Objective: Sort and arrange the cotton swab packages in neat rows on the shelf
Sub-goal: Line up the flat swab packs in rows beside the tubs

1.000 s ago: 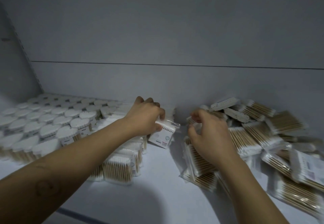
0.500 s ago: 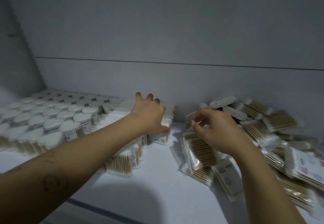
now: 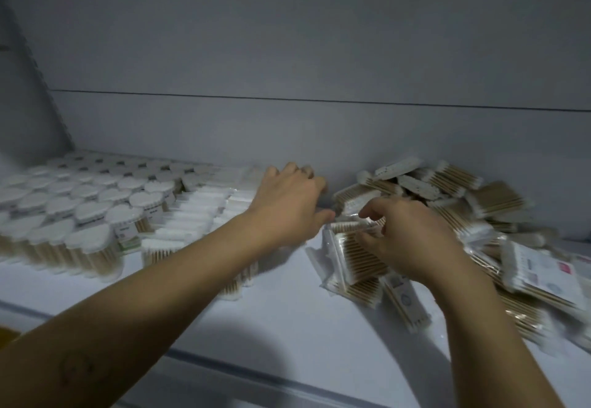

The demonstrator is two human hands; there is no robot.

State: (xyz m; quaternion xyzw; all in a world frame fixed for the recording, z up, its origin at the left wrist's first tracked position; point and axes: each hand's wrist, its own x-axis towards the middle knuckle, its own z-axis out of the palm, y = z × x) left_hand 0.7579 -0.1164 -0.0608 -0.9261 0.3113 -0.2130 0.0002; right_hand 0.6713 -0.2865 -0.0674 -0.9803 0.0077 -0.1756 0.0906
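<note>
Flat clear cotton swab packages stand in neat rows point(image 3: 192, 215) on the white shelf point(image 3: 287, 318), left of centre. A loose heap of the same packages point(image 3: 486, 212) lies to the right. My left hand point(image 3: 291, 206) rests on the right end of the rows, fingers stretched forward, thumb pointing right. My right hand point(image 3: 409, 241) has its fingers curled on the top edge of one cotton swab package point(image 3: 345, 257) tilted up at the heap's left edge. Motion blur hides how the fingertips sit.
Several white-lidded tubs of swabs point(image 3: 89, 209) fill the shelf's left part up to the side wall. The grey back wall point(image 3: 319, 136) stands just behind the packages. The shelf's front lip point(image 3: 230, 369) runs below my forearms. Bare shelf lies between the rows and the heap.
My left hand let go of the package it set at the row's end and now lies flat on the rows. My right hand moved left and took hold of a package at the heap's edge.
</note>
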